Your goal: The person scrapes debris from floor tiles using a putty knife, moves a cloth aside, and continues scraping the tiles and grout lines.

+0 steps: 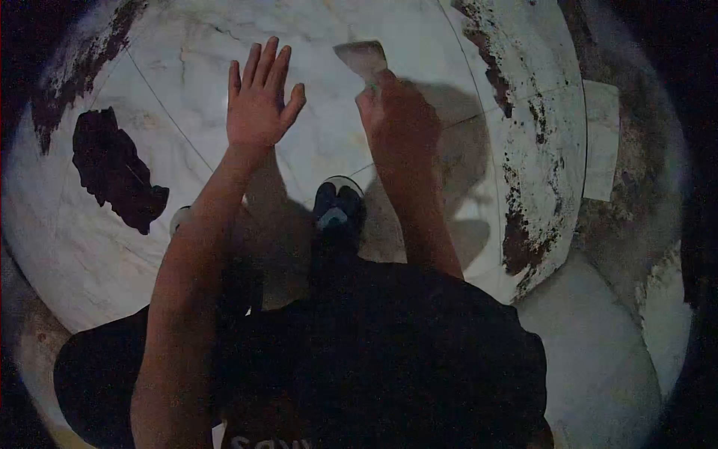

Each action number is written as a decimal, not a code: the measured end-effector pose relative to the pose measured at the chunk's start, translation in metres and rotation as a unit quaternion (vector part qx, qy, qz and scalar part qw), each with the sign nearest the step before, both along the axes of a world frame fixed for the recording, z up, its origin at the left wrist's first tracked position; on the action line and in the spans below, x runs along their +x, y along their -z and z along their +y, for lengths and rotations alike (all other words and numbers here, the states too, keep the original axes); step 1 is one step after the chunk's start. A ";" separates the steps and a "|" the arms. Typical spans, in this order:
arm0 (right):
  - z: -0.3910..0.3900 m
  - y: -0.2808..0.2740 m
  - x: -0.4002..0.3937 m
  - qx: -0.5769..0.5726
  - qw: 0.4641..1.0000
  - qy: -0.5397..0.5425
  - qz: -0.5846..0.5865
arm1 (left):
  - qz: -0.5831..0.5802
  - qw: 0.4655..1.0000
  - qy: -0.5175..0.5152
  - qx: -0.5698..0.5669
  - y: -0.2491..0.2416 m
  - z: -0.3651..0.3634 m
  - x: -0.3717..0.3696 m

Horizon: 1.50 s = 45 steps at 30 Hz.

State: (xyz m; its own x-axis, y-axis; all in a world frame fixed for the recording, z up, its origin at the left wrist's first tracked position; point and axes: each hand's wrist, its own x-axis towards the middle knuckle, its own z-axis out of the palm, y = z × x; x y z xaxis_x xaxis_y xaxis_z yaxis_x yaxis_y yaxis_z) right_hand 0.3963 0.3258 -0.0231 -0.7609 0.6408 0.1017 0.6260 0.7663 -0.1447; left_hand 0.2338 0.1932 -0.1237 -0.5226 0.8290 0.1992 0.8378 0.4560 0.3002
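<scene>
My left hand (258,108) is spread with fingers apart and thumb out to the right, over the white marble-patterned tiles (202,97). Nothing is in it. To its right, my right hand (400,112) is closed around the handle of a putty knife (363,57). The wide, flat blade points up and to the left, over the tiles. Most of the handle is hidden inside my fist.
A ragged dark patch (118,170) marks the tiles at left. Along the right edge runs a mottled strip of dark patches (527,239). Beyond it lies a pale rectangular piece (600,142) on rough, stained ground. My shoe (338,202) stands below my hands.
</scene>
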 end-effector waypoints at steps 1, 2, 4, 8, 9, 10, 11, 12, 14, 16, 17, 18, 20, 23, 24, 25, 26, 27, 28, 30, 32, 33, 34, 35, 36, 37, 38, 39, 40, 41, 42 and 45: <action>-0.007 -0.005 0.002 -0.001 1.000 -0.002 0.002 | -0.002 1.000 -0.004 -0.009 -0.001 0.000 0.001; -0.017 -0.012 0.009 -0.019 0.997 0.034 -0.071 | -0.005 1.000 -0.008 -0.017 -0.001 0.000 0.001; -0.023 -0.010 0.017 -0.036 0.986 0.063 -0.149 | -0.006 1.000 -0.008 -0.006 0.001 -0.001 0.000; -0.022 0.008 0.013 0.004 0.999 0.049 -0.022 | 0.000 1.000 0.000 0.000 0.002 0.000 0.001; -0.018 0.009 0.006 0.029 0.999 0.031 0.020 | 0.003 1.000 0.001 -0.004 0.001 0.000 0.000; -0.012 0.008 -0.001 0.029 0.999 0.035 0.023 | 0.006 1.000 0.005 -0.004 0.002 0.000 0.000; -0.005 0.005 -0.009 0.011 0.999 0.028 0.033 | 0.005 1.000 0.002 -0.002 0.002 0.001 0.001; -0.002 0.003 -0.014 -0.007 0.999 0.022 0.043 | 0.003 1.000 -0.001 0.000 0.001 0.001 0.000; -0.002 0.001 -0.006 0.020 0.999 0.003 0.043 | 0.007 1.000 0.000 -0.008 0.000 0.002 0.000; -0.010 -0.010 0.002 0.043 0.998 -0.022 0.039 | 0.006 1.000 -0.005 -0.019 0.000 0.000 0.000; -0.015 -0.022 0.006 -0.010 0.998 0.022 -0.061 | 0.007 1.000 -0.004 -0.019 0.001 0.000 -0.001; -0.016 -0.029 0.009 -0.060 0.983 0.065 -0.162 | 0.007 1.000 -0.003 -0.017 0.002 0.000 0.000; -0.016 -0.015 0.014 -0.040 0.991 0.067 -0.104 | 0.007 1.000 -0.009 -0.025 0.002 0.000 0.001; -0.005 -0.013 -0.015 -0.052 0.979 0.092 -0.176 | 0.001 1.000 -0.001 -0.002 0.000 -0.001 0.001; 0.011 0.003 -0.029 -0.045 0.984 0.099 -0.143 | 0.002 1.000 0.002 -0.001 0.000 0.000 0.002; 0.019 0.008 -0.039 -0.037 0.988 0.104 -0.108 | 0.000 1.000 0.002 0.003 0.000 0.001 0.002; 0.020 0.008 -0.038 -0.038 0.988 0.105 -0.105 | -0.002 1.000 0.001 0.007 0.001 0.000 0.001; 0.020 0.005 -0.037 -0.026 0.994 0.080 -0.069 | 0.001 1.000 0.001 0.007 -0.001 0.001 0.000; 0.020 0.001 -0.035 -0.015 0.998 0.054 -0.034 | 0.002 1.000 0.000 -0.005 -0.002 0.001 0.001; 0.004 -0.005 -0.018 0.000 0.998 0.036 -0.043 | 0.002 1.000 -0.008 -0.020 -0.004 0.000 -0.001; -0.012 -0.007 -0.002 -0.016 0.988 0.070 -0.137 | -0.011 1.000 -0.003 -0.011 -0.003 0.000 0.001; -0.017 -0.003 -0.002 0.023 0.996 0.057 -0.065 | -0.009 1.000 -0.002 0.008 -0.001 0.000 0.000; -0.015 0.000 0.000 0.024 0.996 0.056 -0.068 | -0.013 1.000 -0.003 0.008 0.001 -0.001 0.001; -0.012 0.002 0.000 -0.006 0.996 0.054 -0.069 | -0.011 1.000 -0.005 0.003 0.002 -0.001 0.001; -0.010 -0.006 -0.006 -0.035 0.996 0.054 -0.068 | -0.008 1.000 -0.005 -0.002 0.002 0.000 0.000; -0.002 -0.006 -0.015 -0.035 0.995 0.059 -0.067 | -0.004 1.000 -0.005 -0.006 0.003 0.000 0.001; 0.011 -0.001 -0.027 -0.028 0.998 0.046 -0.031 | -0.003 1.000 0.000 -0.004 0.004 0.001 0.001; 0.020 0.004 -0.036 -0.022 0.999 0.033 0.007 | 0.001 1.000 -0.001 -0.009 0.003 0.001 0.001; 0.026 0.008 -0.040 -0.021 0.999 0.036 0.009 | 0.004 1.000 -0.002 -0.015 0.002 0.001 0.000; 0.030 0.011 -0.044 -0.054 0.997 0.058 0.000 | 0.006 1.000 0.000 -0.014 0.001 0.001 0.001; 0.032 0.012 -0.047 -0.085 0.993 0.079 -0.008 | -0.001 1.000 0.001 -0.016 -0.001 0.001 0.002; 0.007 -0.009 -0.012 -0.067 0.998 0.017 -0.014 | -0.014 1.000 -0.004 -0.018 -0.003 0.000 0.000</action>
State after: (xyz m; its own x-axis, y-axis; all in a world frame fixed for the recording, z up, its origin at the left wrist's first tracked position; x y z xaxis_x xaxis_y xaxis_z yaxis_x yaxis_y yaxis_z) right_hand 0.3842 0.3323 -0.0141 -0.7395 0.6732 -0.0074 0.6569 0.7191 -0.2265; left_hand 0.2342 0.1935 -0.1209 -0.5335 0.8317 0.1539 0.8258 0.4729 0.3072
